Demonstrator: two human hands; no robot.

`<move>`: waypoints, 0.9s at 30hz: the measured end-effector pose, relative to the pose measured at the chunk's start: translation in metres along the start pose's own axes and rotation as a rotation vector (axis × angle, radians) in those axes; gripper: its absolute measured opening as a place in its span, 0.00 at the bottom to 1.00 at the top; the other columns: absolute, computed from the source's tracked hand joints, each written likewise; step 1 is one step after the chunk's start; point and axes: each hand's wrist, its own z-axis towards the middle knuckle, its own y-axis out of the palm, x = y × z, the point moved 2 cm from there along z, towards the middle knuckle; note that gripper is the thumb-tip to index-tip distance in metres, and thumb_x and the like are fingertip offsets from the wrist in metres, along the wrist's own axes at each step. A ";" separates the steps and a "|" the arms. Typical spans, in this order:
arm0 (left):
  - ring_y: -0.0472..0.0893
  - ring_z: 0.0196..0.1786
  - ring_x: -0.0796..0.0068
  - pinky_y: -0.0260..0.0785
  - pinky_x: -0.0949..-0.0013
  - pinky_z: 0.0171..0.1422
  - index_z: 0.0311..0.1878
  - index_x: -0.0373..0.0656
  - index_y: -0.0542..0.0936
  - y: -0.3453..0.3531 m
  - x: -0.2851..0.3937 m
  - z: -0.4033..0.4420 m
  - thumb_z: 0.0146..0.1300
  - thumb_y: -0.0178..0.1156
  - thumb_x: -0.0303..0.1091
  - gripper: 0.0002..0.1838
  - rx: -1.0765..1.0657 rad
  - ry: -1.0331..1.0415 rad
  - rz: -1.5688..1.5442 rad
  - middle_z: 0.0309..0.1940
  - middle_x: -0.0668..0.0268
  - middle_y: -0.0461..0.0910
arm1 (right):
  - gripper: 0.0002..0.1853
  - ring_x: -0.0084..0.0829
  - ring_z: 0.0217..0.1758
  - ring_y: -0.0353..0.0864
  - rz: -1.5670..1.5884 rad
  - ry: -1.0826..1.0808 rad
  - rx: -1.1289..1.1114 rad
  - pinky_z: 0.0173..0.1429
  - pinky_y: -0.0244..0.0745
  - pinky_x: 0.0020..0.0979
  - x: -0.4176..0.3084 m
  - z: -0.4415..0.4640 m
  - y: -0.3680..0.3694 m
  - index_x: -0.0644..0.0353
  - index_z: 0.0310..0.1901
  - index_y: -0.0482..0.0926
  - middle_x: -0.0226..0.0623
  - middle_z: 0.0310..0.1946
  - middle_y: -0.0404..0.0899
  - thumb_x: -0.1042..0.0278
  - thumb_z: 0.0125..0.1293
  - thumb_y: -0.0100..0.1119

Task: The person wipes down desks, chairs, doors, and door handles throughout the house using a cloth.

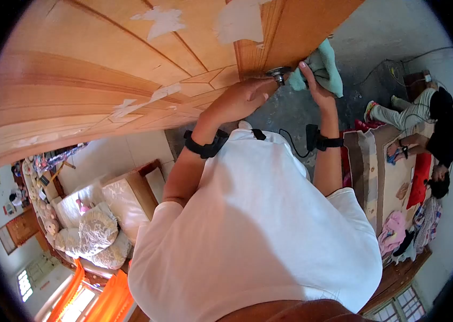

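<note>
My left hand reaches to the metal door handle, its fingers curled at the lever and partly hidden. To the right of the handle, my right hand holds a light green cloth, thumb on the near side and the other fingers mostly covered by the fabric. The cloth hangs close to the edge of the wooden door, which has whitish peeled patches on its surface.
A person in a dark top is at the right, beside a bed with a red cloth and clothes. Cables run over the grey floor. At the left are a plastic-covered mattress, cushions and orange curtains.
</note>
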 end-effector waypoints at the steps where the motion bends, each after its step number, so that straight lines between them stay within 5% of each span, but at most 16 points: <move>1: 0.77 0.59 0.59 0.66 0.65 0.64 0.69 0.41 0.68 0.007 -0.004 0.004 0.68 0.58 0.39 0.28 -0.024 0.051 0.064 0.58 0.51 0.76 | 0.27 0.28 0.48 0.77 0.030 -0.036 -0.015 0.52 0.74 0.30 -0.010 -0.002 0.004 0.64 0.61 0.70 0.34 0.49 0.78 0.65 0.64 0.68; 3: 0.77 0.59 0.59 0.67 0.65 0.64 0.70 0.40 0.66 0.016 -0.011 0.010 0.68 0.58 0.40 0.30 -0.064 0.117 0.126 0.58 0.50 0.76 | 0.28 0.28 0.49 0.76 0.051 -0.070 -0.011 0.52 0.74 0.30 -0.018 -0.002 0.012 0.63 0.62 0.69 0.33 0.49 0.78 0.65 0.64 0.69; 5: 0.77 0.59 0.58 0.67 0.63 0.64 0.70 0.38 0.65 0.021 -0.012 0.016 0.69 0.57 0.39 0.29 -0.045 0.180 0.138 0.59 0.47 0.75 | 0.29 0.28 0.49 0.76 -0.113 -0.346 0.069 0.52 0.74 0.30 -0.017 0.001 0.015 0.63 0.63 0.67 0.33 0.50 0.77 0.68 0.63 0.69; 12: 0.73 0.63 0.48 0.65 0.60 0.66 0.68 0.37 0.65 0.018 -0.012 0.031 0.65 0.59 0.36 0.30 -0.055 0.089 0.120 0.60 0.45 0.73 | 0.32 0.29 0.52 0.76 -0.178 -0.294 0.051 0.52 0.75 0.30 -0.023 0.000 0.016 0.62 0.66 0.65 0.36 0.53 0.76 0.69 0.63 0.68; 20: 0.77 0.50 0.44 0.70 0.52 0.53 0.60 0.38 0.68 0.018 -0.021 0.050 0.62 0.58 0.32 0.24 0.068 0.305 0.230 0.45 0.45 0.78 | 0.31 0.29 0.50 0.77 -0.214 -0.139 0.026 0.52 0.75 0.30 0.006 0.006 0.023 0.62 0.66 0.66 0.36 0.51 0.77 0.71 0.62 0.68; 22: 0.78 0.49 0.44 0.70 0.51 0.52 0.59 0.39 0.69 0.022 -0.029 0.054 0.62 0.58 0.33 0.23 0.095 0.229 0.201 0.44 0.45 0.79 | 0.31 0.29 0.50 0.77 -0.211 -0.112 -0.007 0.52 0.75 0.30 0.010 0.007 0.024 0.62 0.65 0.66 0.37 0.51 0.77 0.71 0.62 0.68; 25: 0.81 0.46 0.47 0.72 0.53 0.50 0.60 0.41 0.69 0.026 -0.043 0.069 0.64 0.55 0.33 0.21 0.103 0.090 0.251 0.42 0.46 0.80 | 0.24 0.38 0.45 0.79 -0.203 -0.238 0.008 0.50 0.75 0.37 0.019 0.014 0.018 0.66 0.56 0.75 0.42 0.45 0.81 0.57 0.65 0.66; 27: 0.82 0.45 0.50 0.72 0.56 0.51 0.61 0.40 0.68 0.031 -0.048 0.071 0.67 0.53 0.34 0.21 0.103 0.000 0.318 0.42 0.47 0.81 | 0.24 0.36 0.51 0.77 -0.067 -0.101 -0.144 0.55 0.74 0.37 0.068 0.022 0.007 0.65 0.57 0.74 0.41 0.51 0.79 0.59 0.66 0.65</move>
